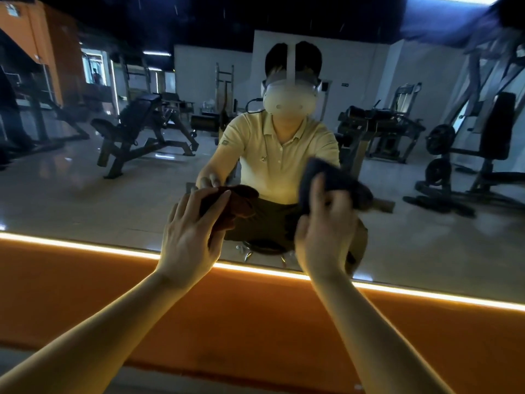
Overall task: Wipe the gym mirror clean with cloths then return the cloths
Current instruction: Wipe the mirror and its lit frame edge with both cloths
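The gym mirror (113, 194) fills the wall in front of me and reflects a seated person in a yellow shirt. My left hand (193, 231) lies with straight fingers on a brown cloth (238, 206) and presses it against the glass low in the middle. My right hand (324, 237) grips a dark grey cloth (338, 180) held up to the glass a little to the right. Both forearms reach forward from the bottom of the view.
A lit LED strip (85, 245) runs along the mirror's lower edge above an orange wall panel (255, 322). The mirror reflects weight benches (142, 129), plate machines (468, 155) and a glossy floor behind me.
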`<state>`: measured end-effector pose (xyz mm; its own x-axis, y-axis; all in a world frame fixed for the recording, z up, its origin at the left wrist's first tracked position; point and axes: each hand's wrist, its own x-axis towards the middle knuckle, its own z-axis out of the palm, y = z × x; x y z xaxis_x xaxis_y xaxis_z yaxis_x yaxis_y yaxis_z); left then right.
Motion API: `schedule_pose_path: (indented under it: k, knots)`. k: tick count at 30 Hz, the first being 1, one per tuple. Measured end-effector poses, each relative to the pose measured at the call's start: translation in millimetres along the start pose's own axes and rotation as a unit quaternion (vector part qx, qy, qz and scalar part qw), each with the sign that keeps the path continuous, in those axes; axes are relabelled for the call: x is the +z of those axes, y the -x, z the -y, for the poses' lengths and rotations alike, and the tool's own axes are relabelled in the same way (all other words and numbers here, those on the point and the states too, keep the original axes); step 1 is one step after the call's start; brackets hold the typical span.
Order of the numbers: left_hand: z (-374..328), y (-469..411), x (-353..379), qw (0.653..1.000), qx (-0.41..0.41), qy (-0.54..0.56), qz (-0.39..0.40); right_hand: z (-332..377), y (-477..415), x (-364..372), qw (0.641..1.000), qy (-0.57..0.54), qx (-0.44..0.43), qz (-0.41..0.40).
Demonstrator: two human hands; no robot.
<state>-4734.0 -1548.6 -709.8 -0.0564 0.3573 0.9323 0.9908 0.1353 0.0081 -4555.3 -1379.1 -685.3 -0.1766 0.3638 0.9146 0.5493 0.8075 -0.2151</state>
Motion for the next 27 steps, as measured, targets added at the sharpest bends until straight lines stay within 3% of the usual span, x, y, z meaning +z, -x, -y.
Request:
schedule_pose_path:
  k: [2, 4, 6, 9, 12, 14, 16, 19, 23, 27]
  knots:
    - [4.2, -1.0, -2.2, 1.000, -0.006, -0.002, 0.007, 17.6, 33.9, 13.3, 0.988, -0.013, -0.132, 0.075]
    - [7.6, 0.1, -3.9, 1.000, -0.012, -0.006, 0.019, 24.9, 69.0, 20.3, 0.938, 0.059, -0.311, 0.143]
    - [8.7, 1.5, -3.6, 0.999, -0.011, -0.004, 0.029, 16.7, 76.7, 20.5, 0.902, 0.082, -0.378, 0.191]
    - [8.0, 1.2, -1.2, 1.000, -0.008, 0.004, 0.024, -18.7, 53.4, 5.1, 0.936, 0.069, -0.325, 0.117]
    - [5.2, -0.3, -1.2, 1.000, -0.015, 0.006, 0.024, -56.6, 25.3, -23.8, 0.991, 0.034, -0.128, 0.035]
    - [4.3, -1.2, -4.0, 0.999, -0.014, 0.010, 0.026, -55.9, 14.7, -30.9, 1.000, 0.011, -0.009, -0.018]
    - [6.0, -2.1, -9.0, 0.999, -0.006, 0.014, 0.030, -33.3, 11.8, -23.2, 0.997, -0.005, 0.058, -0.043]
    - [16.1, -0.2, -20.5, 1.000, -0.005, 0.005, 0.023, 20.9, 26.4, -1.8, 0.999, -0.045, 0.012, 0.019]
    - [35.7, -0.7, -32.5, 0.999, -0.031, -0.007, 0.012, 70.0, 65.0, 22.3, 0.967, -0.042, -0.205, 0.145]
    - [36.9, -2.3, -26.7, 0.999, -0.037, -0.008, 0.002, 31.7, 50.7, 7.2, 0.966, -0.011, -0.221, 0.135]
